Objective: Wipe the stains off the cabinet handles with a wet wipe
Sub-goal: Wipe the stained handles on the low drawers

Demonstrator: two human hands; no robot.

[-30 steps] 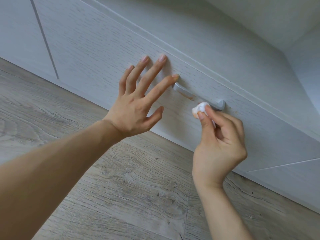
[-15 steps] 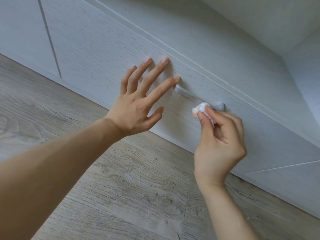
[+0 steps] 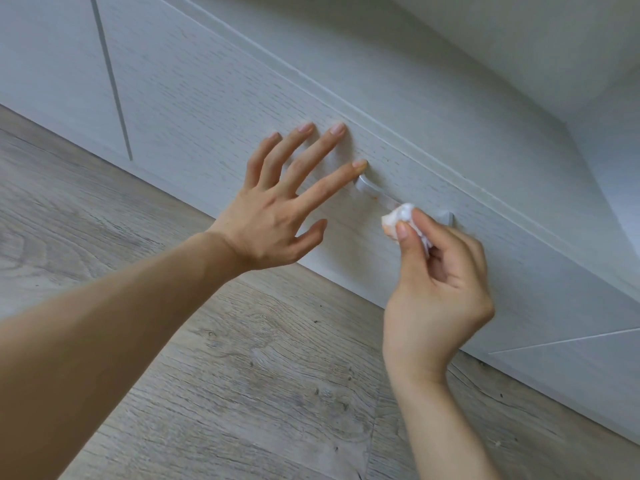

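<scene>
Little has shifted since the earlier frames: the right hand (image 3: 440, 289) has edged the wadded wet wipe (image 3: 401, 218) only slightly along the bar, and the left hand (image 3: 277, 216) stays spread where it was. Nearest, the right thumb and forefinger pinch the wipe tightly, the other fingers curled loosely beneath. Just beyond the thumb tip, the wipe presses on the middle of the cabinet handle (image 3: 370, 188), and its lower edge shows an orange tint. Left of the wipe, an orange-brown smear still marks the bar toward its left post. Further on, the left fingers are splayed wide and hold nothing, their tips braced flat on the drawer front (image 3: 207, 98), the forefinger touching the handle's left end. Judging by this, the wiping is under way: the left stretch needs more passes, and the part under the right hand cannot be judged
</scene>
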